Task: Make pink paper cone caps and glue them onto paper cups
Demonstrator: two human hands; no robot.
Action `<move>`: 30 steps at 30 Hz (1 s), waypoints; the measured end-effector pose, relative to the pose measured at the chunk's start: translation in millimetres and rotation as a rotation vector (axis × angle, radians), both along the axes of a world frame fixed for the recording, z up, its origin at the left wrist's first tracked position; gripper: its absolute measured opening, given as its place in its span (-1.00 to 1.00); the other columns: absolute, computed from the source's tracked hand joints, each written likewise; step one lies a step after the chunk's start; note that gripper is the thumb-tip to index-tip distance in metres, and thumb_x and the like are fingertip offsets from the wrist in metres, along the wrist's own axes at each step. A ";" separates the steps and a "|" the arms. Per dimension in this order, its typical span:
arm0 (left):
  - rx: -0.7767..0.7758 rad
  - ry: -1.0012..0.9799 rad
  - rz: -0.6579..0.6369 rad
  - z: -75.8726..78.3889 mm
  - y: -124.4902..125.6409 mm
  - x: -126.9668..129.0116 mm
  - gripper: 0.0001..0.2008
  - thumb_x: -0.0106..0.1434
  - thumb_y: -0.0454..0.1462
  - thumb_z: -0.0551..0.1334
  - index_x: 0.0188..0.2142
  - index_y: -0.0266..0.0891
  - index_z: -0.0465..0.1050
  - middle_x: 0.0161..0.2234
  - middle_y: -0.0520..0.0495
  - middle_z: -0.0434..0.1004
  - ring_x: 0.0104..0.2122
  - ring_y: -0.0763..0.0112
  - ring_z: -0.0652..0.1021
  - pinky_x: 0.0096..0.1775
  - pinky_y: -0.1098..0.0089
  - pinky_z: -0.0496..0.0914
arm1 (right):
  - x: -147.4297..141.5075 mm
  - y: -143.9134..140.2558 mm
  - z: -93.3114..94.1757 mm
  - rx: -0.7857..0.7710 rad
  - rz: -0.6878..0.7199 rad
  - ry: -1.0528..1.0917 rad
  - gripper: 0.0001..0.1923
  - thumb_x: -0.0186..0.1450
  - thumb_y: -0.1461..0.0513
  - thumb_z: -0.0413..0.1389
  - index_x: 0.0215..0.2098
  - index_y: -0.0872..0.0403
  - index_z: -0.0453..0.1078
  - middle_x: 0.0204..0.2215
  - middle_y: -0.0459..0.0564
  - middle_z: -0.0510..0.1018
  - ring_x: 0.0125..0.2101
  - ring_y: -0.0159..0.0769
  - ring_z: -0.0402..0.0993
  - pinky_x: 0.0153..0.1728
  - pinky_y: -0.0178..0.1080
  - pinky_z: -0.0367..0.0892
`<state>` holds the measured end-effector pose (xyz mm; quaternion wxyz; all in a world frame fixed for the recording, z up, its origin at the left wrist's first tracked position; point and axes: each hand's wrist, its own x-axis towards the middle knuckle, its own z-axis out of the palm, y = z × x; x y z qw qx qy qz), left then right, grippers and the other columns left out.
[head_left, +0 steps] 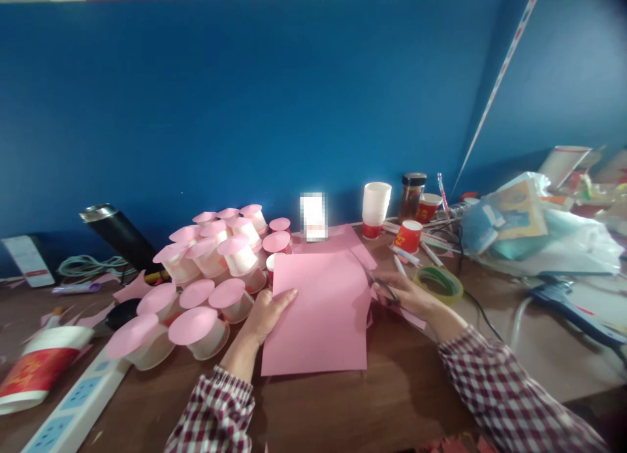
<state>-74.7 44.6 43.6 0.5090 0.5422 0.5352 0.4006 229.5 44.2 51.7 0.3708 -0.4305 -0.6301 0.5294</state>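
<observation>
Left hand [267, 312] lies flat on the near-left edge of a pink rectangular paper sheet [321, 312], fingers spread and relaxed, pinning it to the brown wooden bench [392, 401] rather than gripping it. The sheet sits mid-bench, just right of a cluster of white plastic cups capped with pink paper discs [206, 290].

Right hand [409, 295] is at the sheet's right edge, its grip clenched round the handles of dark metal scissors [379, 284]; the blades point far-left along the paper's edge. Whether the blades are parted is too blurred to tell.

Judgement: the step in hand looks like cutting the sheet, at its very start, since the sheet appears whole. A clean cut would call for the left hand to keep the paper from sliding while the blades enter from the right edge.

Nearby: green tape roll [439, 282] just right of the right hand; red paper cups [409, 234] farther back; blue glue gun [568, 303] far right.
</observation>
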 end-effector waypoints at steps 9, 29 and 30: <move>-0.001 0.044 0.020 9.8 -3.0 -0.2 -0.57 0.05 -0.03 0.27 -0.31 -0.42 0.53 -0.41 -0.20 0.59 -0.45 0.24 0.55 -0.43 0.38 0.39 | -0.7 3.3 0.3 -0.022 -0.041 -0.027 -0.62 0.12 -0.02 0.17 -0.57 0.12 0.35 -0.71 -0.14 0.30 -0.65 -0.47 0.15 -0.60 -0.32 0.03; -0.041 0.040 -0.258 22.4 -15.8 15.9 -0.64 -0.07 -0.21 0.36 -0.22 -0.22 0.51 -0.21 -0.12 0.58 -0.16 0.10 0.51 -0.15 0.30 0.37 | -9.1 2.4 -10.5 -0.083 -0.076 0.088 -0.62 0.07 0.09 0.25 -0.20 0.10 0.42 -0.47 -0.11 0.42 -0.55 -0.47 0.27 -0.57 -0.40 0.15; -0.049 0.028 -0.278 21.9 -16.1 17.0 -0.63 -0.08 -0.21 0.36 -0.22 -0.20 0.51 -0.20 -0.11 0.58 -0.15 0.10 0.51 -0.15 0.30 0.37 | -10.3 2.8 -12.5 -0.087 -0.064 0.063 -0.63 0.06 0.10 0.26 -0.21 0.11 0.42 -0.51 -0.14 0.39 -0.60 -0.51 0.21 -0.62 -0.41 0.08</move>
